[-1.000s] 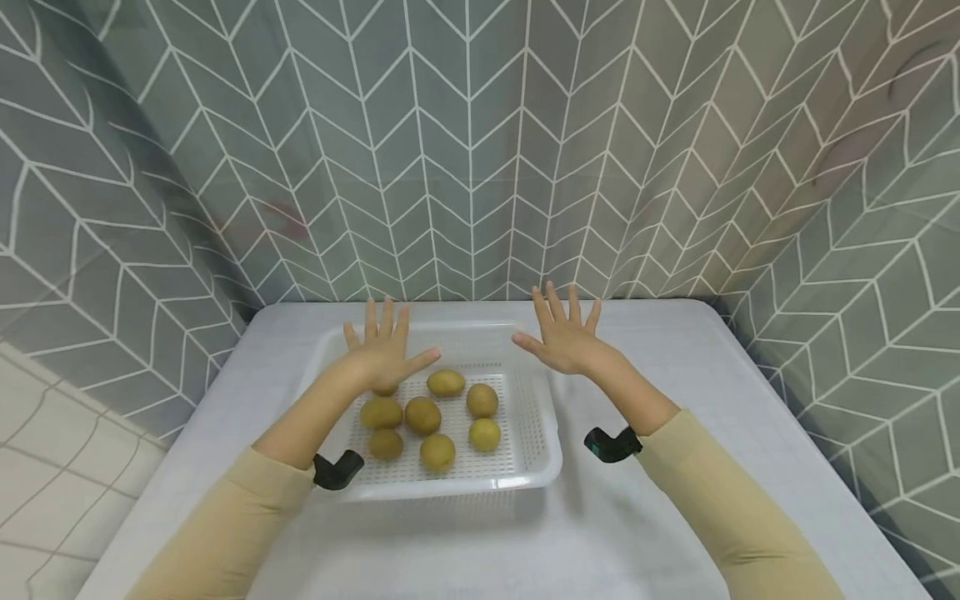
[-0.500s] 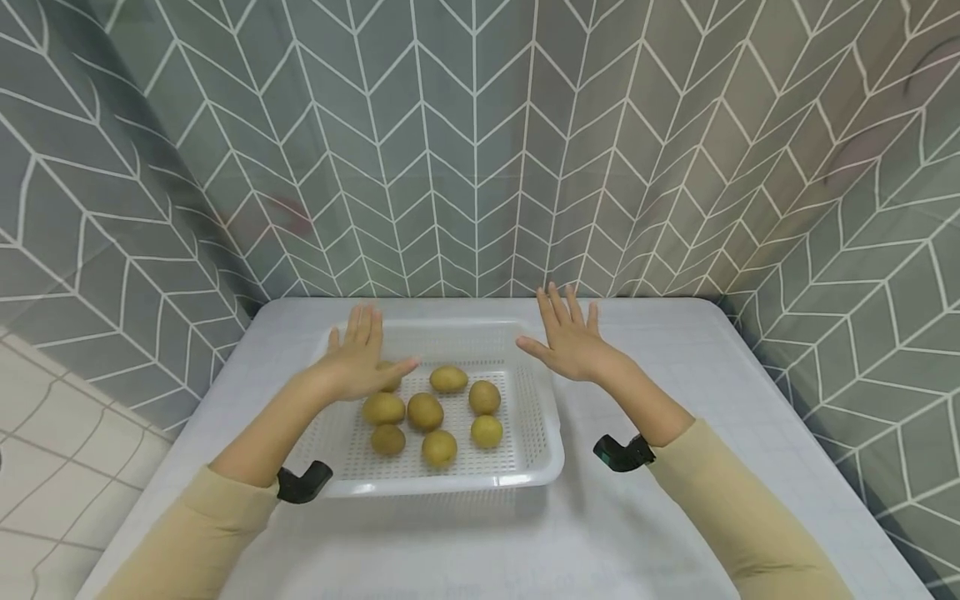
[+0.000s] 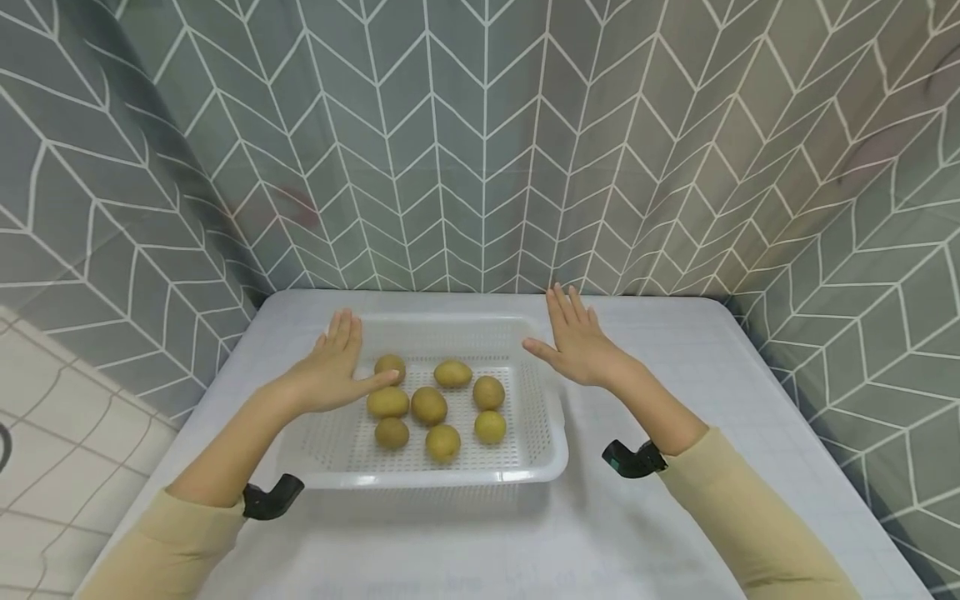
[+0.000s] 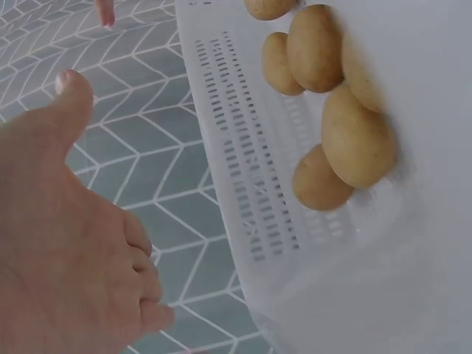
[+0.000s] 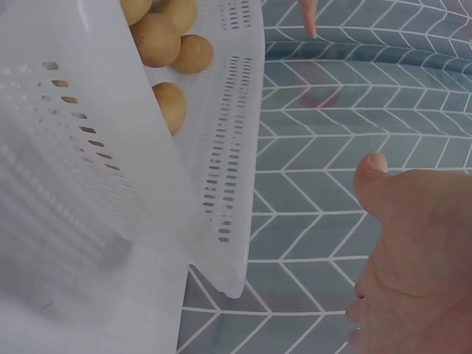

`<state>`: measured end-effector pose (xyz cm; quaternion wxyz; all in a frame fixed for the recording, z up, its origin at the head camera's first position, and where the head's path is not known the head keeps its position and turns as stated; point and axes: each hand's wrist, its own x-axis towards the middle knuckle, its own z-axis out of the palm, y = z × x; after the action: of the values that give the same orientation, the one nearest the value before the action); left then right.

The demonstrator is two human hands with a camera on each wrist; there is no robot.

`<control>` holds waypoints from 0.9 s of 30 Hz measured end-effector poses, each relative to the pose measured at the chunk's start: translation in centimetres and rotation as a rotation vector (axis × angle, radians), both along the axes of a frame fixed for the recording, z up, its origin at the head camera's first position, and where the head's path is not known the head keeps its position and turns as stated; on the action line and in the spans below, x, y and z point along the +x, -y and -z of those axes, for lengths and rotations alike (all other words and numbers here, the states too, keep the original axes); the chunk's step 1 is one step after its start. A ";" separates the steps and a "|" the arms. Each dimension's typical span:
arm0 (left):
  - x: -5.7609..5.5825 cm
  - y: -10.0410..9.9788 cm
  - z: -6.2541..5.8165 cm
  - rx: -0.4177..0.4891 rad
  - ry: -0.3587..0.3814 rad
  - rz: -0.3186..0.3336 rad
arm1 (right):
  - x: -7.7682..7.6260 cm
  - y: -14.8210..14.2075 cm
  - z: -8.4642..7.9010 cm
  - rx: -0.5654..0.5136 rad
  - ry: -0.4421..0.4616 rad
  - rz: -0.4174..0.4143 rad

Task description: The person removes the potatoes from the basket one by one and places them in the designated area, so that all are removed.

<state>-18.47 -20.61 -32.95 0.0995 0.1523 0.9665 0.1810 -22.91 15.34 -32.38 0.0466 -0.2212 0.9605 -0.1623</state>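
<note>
A white perforated plastic basket (image 3: 442, 479) stands on the table with several potatoes (image 3: 429, 406) spread over its floor. My left hand (image 3: 330, 371) hovers above the basket's left side, fingers straight and thumb stretched out toward the potatoes. Over the basket's right rim is my right hand (image 3: 581, 346), its fingers extended and thumb pointing left. Neither hand holds anything. In the left wrist view, the left hand (image 4: 74, 243) appears beside the basket wall (image 4: 228, 162). The right wrist view has the right hand (image 5: 420, 251) apart from the basket rim (image 5: 254, 147).
A pale cloth covers the table (image 3: 645, 533). Grey curtains (image 3: 480, 150) with white chevron lines hang behind and at both sides. White tiles (image 3: 60, 467) show at the lower left. Each wrist wears a black camera, such as the right wrist camera (image 3: 633, 460).
My left hand has moved left and slightly down, uncovering a potato at the back left. The right hand has shifted slightly right. The view has drifted a little.
</note>
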 end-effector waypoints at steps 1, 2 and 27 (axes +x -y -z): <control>0.2 0.2 0.0 0.005 -0.004 0.003 | 0.1 0.0 0.0 -0.007 -0.003 -0.005; 0.4 0.5 0.1 0.011 -0.004 0.004 | 0.1 0.0 0.0 -0.014 -0.001 -0.009; 4.7 6.1 5.9 0.240 -0.028 0.018 | 3.1 0.1 -0.4 -0.014 -0.007 -0.121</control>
<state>-13.75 -26.70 -38.82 0.0685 0.1744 0.9377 0.2925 -19.84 15.20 -32.01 0.0516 -0.2799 0.9443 -0.1653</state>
